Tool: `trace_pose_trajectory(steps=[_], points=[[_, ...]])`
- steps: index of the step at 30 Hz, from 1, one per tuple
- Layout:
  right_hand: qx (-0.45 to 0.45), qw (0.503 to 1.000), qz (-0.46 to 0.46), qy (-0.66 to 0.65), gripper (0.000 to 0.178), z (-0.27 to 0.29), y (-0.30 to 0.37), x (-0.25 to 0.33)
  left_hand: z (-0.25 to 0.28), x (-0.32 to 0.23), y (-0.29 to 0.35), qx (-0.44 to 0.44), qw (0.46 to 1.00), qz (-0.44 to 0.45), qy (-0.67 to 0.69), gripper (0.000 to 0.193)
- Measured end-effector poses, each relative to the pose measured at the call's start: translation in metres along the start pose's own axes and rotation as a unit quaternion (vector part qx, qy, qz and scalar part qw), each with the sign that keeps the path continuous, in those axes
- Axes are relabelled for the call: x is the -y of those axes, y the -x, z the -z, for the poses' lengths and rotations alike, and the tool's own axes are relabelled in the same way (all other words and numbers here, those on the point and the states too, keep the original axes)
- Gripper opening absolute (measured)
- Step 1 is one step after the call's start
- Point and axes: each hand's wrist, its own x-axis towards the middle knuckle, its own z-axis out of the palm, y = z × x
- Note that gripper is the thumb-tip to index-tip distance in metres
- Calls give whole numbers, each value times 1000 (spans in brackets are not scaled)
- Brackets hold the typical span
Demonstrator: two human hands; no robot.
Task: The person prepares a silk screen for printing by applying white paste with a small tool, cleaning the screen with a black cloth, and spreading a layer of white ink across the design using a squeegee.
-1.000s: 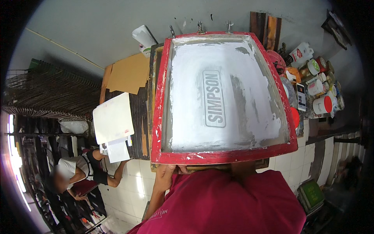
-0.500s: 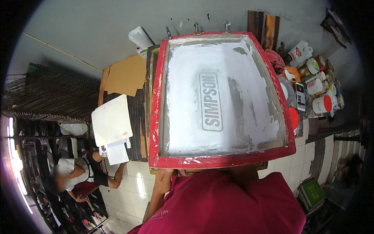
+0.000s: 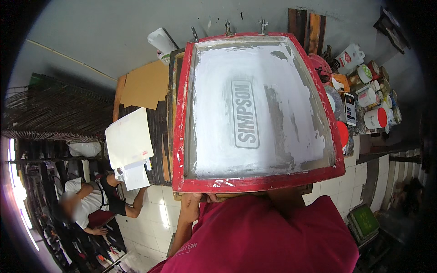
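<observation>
A large screen-printing screen (image 3: 214, 185), red-framed with several scrapes, lies in front of me. Its mesh (image 3: 214, 132) is smeared with white ink, and a grey rectangular logo with lettering shows in the middle. My left hand (image 3: 190, 208) is at the left part of its near edge, fingers partly tucked beneath and closed; what they grip is hidden. Under the frame a wooden board edge (image 3: 236, 196) peeks out. My right forearm (image 3: 287, 201) passes under the near edge further right, and the hand itself is out of sight.
Metal clamps (image 3: 228, 28) stand along the far edge. To the left lie brown card (image 3: 144, 86) and pale sheets (image 3: 129, 139). Ink tubs (image 3: 375, 118), bottles and a phone (image 3: 350, 109) crowd the right side. Another person (image 3: 84, 200) sits at lower left, beside dark racks (image 3: 59, 109).
The whole view has shifted slightly, so the screen sits a little higher in the picture. The seated person's arms have moved. My left hand stays at the near edge.
</observation>
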Motion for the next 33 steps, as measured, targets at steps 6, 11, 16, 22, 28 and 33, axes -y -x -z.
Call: trace_pose_trajectory(steps=[6, 11, 16, 22, 28, 33], points=[[0, 1000, 0, -6, 48, 1, 1, 0, 1, 2, -3, 14, 1000, -18, 6, 49], [4, 1000, 0, -16, 48, 2, 7, 1, 2, 14, 2, -41, 999, -21, -25, 48], [8, 999, -4, -35, 48, 6, 8, 2, 6, 10, -2, -6, 999, -29, -30, 47], [62, 988, -38, -138, 48, 34, 30, 17, 5, -4, -4, -110, 951, -157, -242, 57], [61, 933, -63, -348, 46, 31, -17, 102, -14, -111, -49, -133, 958, -241, -85, 61], [-116, 843, 87, 517, 42, 44, -34, 134, -13, -147, -65, -113, 961, -245, -55, 61]])
